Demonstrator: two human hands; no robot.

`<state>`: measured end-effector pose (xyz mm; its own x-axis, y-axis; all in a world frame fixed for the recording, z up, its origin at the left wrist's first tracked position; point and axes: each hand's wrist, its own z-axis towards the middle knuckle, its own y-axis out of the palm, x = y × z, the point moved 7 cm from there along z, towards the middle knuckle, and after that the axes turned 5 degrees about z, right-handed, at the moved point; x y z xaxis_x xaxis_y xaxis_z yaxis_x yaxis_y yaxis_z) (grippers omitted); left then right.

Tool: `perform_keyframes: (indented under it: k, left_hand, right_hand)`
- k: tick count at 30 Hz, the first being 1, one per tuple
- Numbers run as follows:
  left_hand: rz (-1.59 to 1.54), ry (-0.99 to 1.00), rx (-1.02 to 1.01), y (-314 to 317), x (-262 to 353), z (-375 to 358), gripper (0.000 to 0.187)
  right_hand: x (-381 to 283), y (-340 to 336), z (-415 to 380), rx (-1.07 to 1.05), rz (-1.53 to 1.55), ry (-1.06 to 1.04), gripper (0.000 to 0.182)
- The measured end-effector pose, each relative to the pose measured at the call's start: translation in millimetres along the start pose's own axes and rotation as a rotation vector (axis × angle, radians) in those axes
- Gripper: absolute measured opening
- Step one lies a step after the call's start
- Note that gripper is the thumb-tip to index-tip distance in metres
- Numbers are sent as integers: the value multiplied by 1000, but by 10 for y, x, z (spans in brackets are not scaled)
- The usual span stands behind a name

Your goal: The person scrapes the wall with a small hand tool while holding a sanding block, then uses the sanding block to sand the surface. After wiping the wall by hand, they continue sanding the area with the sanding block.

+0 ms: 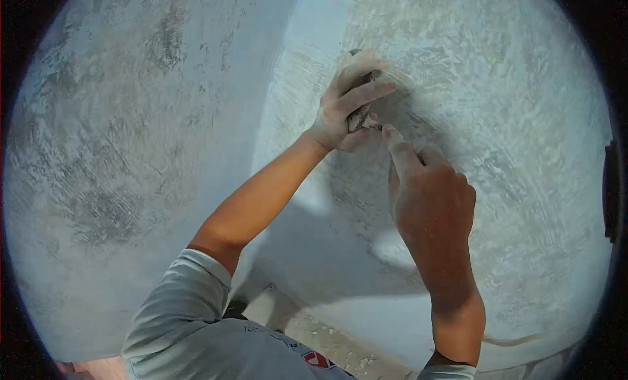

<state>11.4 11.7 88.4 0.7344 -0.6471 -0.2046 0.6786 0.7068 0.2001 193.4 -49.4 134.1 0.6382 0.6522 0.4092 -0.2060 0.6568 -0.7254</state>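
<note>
My left hand (347,105), dusted pale, is wrapped round a dark, rounded object (357,119) in front of the wall; most of it is hidden by the palm and fingers. Just to the right and lower, my right hand (428,183) is closed in a fist, its index finger and thumb pinching a small thin piece (374,124) that touches the dark object. What this piece is cannot be made out. Both hands are close together, with their shadow falling on the rough plaster.
A wall (523,118) with patchy grey and whitish plaster fills the view, with a smoother bluish band left of centre. The floor (327,337) below has pale crumbs. A dark object (611,190) stands at the right edge.
</note>
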Motion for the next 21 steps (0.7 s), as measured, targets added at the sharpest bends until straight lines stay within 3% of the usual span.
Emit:
perform_keyframes:
  k: [4,5,11,15,21]
  left_hand:
    - [38,92,61,-205,-290,4,57]
    - [33,-27,73,-264,-368,-46,59]
    - [109,48,17,-831,-819,14,44]
    - [55,57,43,-970,-963,-32,39]
    - [143,26,-72,-683,-741,51,50]
  right_hand:
    - [-187,58,317,16,39,26,36]
    - [-266,56,376,20,44,23,36]
    - [-673,329,980,74,53,-112,30]
    - [-932,273,977,117,51,-107,22]
    - [-500,379,827,36,132,-35,31]
